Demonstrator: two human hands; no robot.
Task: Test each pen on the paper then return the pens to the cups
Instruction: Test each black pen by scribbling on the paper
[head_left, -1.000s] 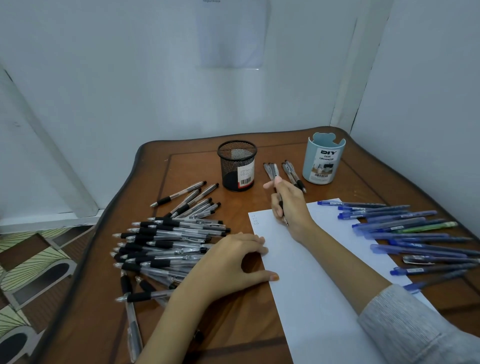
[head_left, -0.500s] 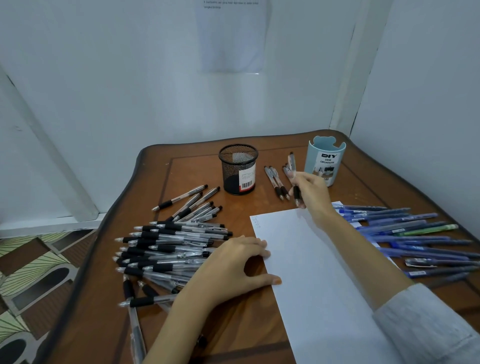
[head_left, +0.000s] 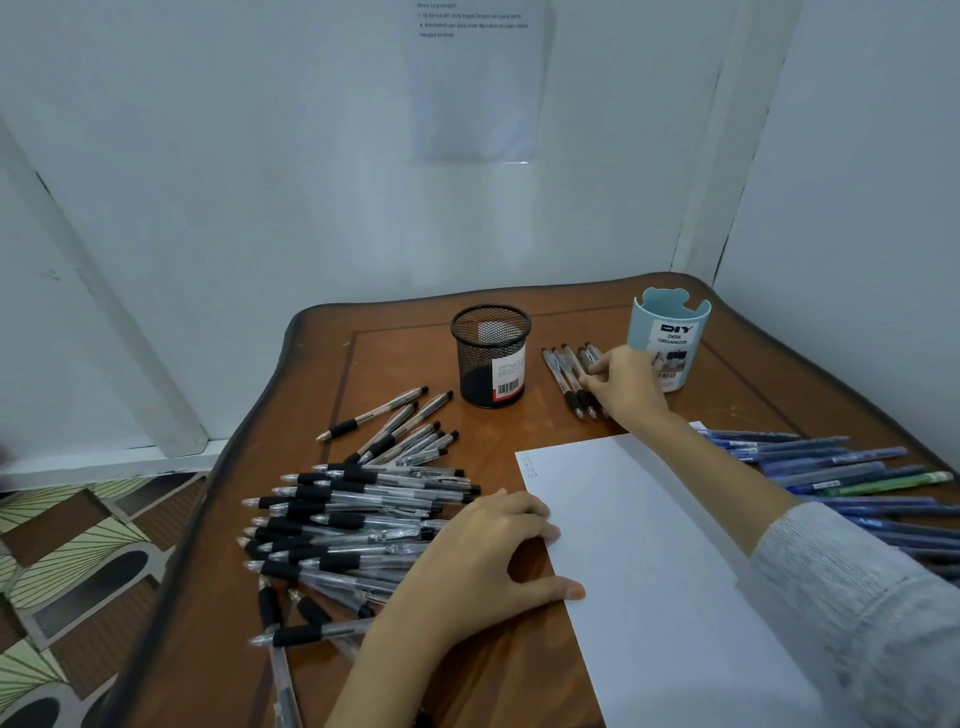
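Ok, right hand (head_left: 626, 387) pinches a pen (head_left: 588, 357) in the short pen row (head_left: 561, 374). That's 12 o'clock from the paper (head_left: 649, 545), between mesh cup (head_left: 491, 358) and blue cup (head_left: 670, 332). Left hand (head_left: 483, 561) rests arched on the paper's 9 o'clock edge, gripping nothing. Black-grip pens (head_left: 353, 519) piled at 9, blue pens (head_left: 841, 473) at 3.

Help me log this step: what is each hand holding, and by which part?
The right hand pinches one pen near its middle, at the row lying beside the blue cup. The left hand holds nothing; it rests on the paper edge.
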